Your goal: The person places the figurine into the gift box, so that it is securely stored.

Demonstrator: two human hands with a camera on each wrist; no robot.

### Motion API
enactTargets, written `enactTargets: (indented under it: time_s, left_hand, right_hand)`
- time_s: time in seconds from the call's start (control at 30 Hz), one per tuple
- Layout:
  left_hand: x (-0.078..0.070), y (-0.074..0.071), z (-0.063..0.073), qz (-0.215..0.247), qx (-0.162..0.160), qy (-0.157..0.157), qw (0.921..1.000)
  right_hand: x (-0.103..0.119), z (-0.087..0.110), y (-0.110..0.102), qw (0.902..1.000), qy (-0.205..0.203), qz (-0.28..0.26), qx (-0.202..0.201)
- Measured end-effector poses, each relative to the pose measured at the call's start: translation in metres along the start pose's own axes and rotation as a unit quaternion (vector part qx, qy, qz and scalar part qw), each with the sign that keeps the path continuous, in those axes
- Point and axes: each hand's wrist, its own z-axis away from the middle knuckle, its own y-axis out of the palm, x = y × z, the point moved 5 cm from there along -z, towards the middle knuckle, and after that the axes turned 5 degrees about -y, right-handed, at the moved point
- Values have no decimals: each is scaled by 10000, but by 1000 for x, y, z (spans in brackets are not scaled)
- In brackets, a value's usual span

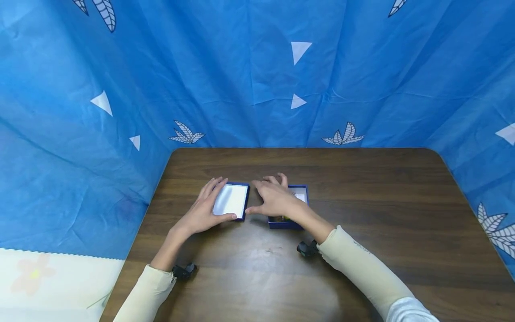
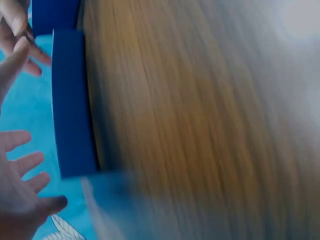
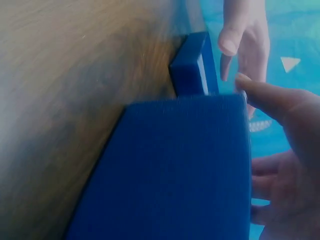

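A shallow blue tray-like box part [image 1: 246, 203], white inside, lies on the table with its hollow side up. My left hand [image 1: 201, 212] spreads over its left side, thumb near the front edge and fingers by the back edge; whether they touch it is unclear. Just to the right stands a deeper blue box [image 1: 285, 226] with its top uncovered. Over it hovers my right hand [image 1: 277, 199], fingers spread and holding nothing. Small contents, partly yellow, show inside but are mostly hidden by that hand. In the right wrist view, the box's plain blue side [image 3: 175, 165] fills the foreground.
Both box parts sit on a brown wood-grain table [image 1: 382, 214], towards its back left. A blue curtain [image 1: 257, 76] with white triangles and leaves hangs behind and along the sides. Dark devices [image 1: 307, 248] are strapped at both wrists.
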Motion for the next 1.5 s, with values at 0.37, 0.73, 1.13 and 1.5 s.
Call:
enactTargets:
  time_s: [0.37,0.73,1.13,1.5]
  left_hand:
    - [43,-1,16,8,573,-660,9962]
    - [54,1,21,-23,568,-792,9952]
    - [53,-1,19,93,382,-801,9960]
    - [44,-13,28,639,-100,-845,9943]
  right_hand:
    - [23,-19,27,9901,195,1246,618]
    - [30,-27,38,9888,90,1397,511]
    - [21,-24,29,9958,144,849,311]
    - [17,-15,10,9990,-102,-369,-241]
